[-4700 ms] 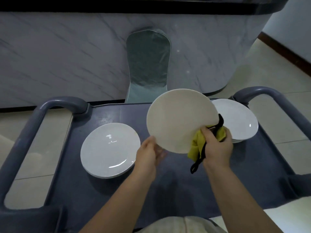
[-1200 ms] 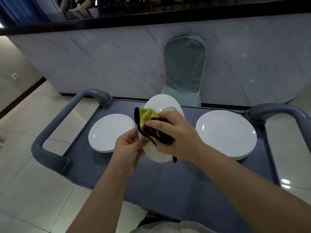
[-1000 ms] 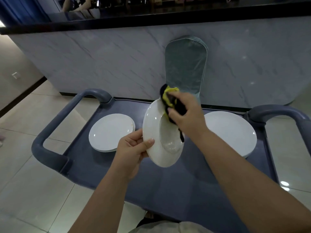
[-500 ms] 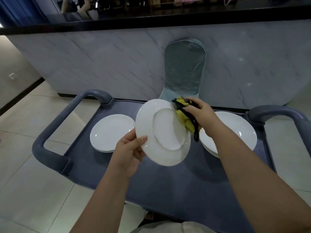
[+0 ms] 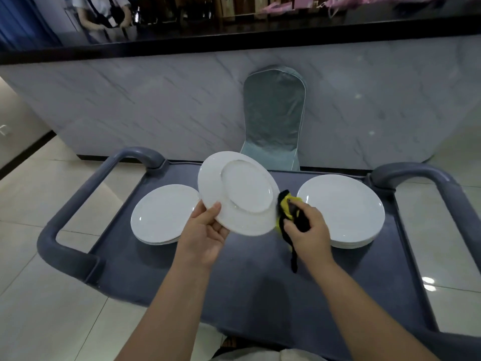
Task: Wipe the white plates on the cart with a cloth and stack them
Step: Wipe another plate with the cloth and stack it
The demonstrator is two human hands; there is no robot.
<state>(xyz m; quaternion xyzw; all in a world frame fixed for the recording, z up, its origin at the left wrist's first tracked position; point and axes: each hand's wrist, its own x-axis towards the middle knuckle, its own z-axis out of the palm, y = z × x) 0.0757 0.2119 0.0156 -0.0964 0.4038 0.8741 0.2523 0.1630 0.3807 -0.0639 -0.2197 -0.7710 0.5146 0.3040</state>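
Over the middle of the cart's surface, the fingers [image 5: 213, 211] of the left hand [image 5: 205, 235] pinch the lower left rim of a round white ceramic plate [image 5: 242, 194], thumb on the near face. The plate is held tilted off the surface, its ringed underside towards the camera. The right hand [image 5: 308, 233] curls its fingers [image 5: 289, 226] round a bunched yellow and black cloth [image 5: 286, 207] at the plate's right rim; a black strip hangs below the hand. On the dark grey plastic cart [image 5: 247, 282] lie a left stack of white plates [image 5: 162, 214] and a right stack of white plates [image 5: 343, 207]. Beyond the cart stands a grey-green covered chair [image 5: 273, 118] against a marble-patterned counter front [image 5: 156, 105].
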